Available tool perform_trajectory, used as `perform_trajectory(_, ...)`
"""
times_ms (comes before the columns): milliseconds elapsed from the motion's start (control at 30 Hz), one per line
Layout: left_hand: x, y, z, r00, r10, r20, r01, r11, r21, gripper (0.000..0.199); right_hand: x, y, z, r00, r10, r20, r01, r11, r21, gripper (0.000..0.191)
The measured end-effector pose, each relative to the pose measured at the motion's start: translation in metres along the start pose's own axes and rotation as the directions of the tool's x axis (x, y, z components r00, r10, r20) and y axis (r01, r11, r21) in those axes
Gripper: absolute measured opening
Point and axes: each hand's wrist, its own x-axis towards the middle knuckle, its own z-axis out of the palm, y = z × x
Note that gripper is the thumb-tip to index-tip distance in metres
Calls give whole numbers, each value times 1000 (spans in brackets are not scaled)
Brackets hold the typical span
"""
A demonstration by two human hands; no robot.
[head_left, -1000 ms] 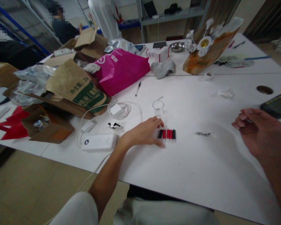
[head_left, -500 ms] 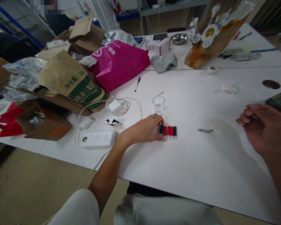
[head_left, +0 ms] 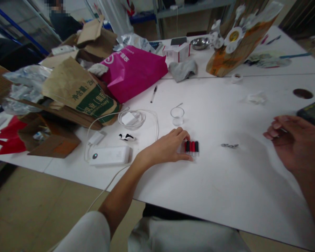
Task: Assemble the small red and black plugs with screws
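A row of small red and black cylinders with clear ends lies on the white table. My left hand is at the row's left end, thumb and fingers apart around it, and partly hides it. Whether it grips a cylinder is hidden behind the fingers. Over the table's right side, my right hand hovers with its fingers loosely curled and nothing visible in it. Between the hands lies a small dark twisted piece. Behind the row stands a small clear cup.
At the left are a white power bank, coiled cables and cardboard boxes. Further back are a magenta bag, a pen and a grey cloth. A dark device sits at the right edge. One person is in the background.
My left hand has shifted slightly right along the row. The order of visible colours differs: a black cylinder now shows between red ones. My right hand has hardly moved.
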Motion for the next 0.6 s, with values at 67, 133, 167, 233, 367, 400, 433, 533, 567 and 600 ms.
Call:
perform_trajectory(67,1,0,0,1000,7,3,-7,1000,7,55,0,0,0,1000,1,25,-1,1000,-3,27)
perform_trajectory(133,1,0,0,1000,12,6,-12,1000,9,55,-1,0,0,999,2,39,-1,1000,-7,28)
perform_trajectory(167,1,0,0,1000,11,8,-11,1000,8,54,-1,0,0,999,1,39,-1,1000,-9,28)
perform_trajectory(233,1,-1,-1,1000,5,17,-5,1000,6,55,-1,0,0,999,-5,39,5,1000,-13,29)
perform_trajectory(367,0,-2,-2,1000,-8,25,8,1000,2,55,0,1,-1,999,-3,44,4,1000,-24,28)
perform_trajectory(400,0,-2,-2,1000,-9,25,9,1000,3,56,1,1,-1,999,-2,45,4,1000,-24,28)
perform_trajectory(433,0,-3,-2,1000,-11,24,11,1000,5,56,1,2,-2,999,0,47,1,1000,-22,29)
perform_trajectory(533,-1,-4,-4,1000,-18,24,18,1000,13,58,2,3,-3,999,8,45,-8,1000,-15,30)
perform_trajectory(567,-1,-5,-4,1000,-21,24,20,1000,18,58,2,3,-3,999,10,43,-10,1000,-15,30)
perform_trajectory(600,-2,-5,-5,999,-22,24,21,999,24,58,2,3,-3,999,10,40,-10,1000,-15,30)
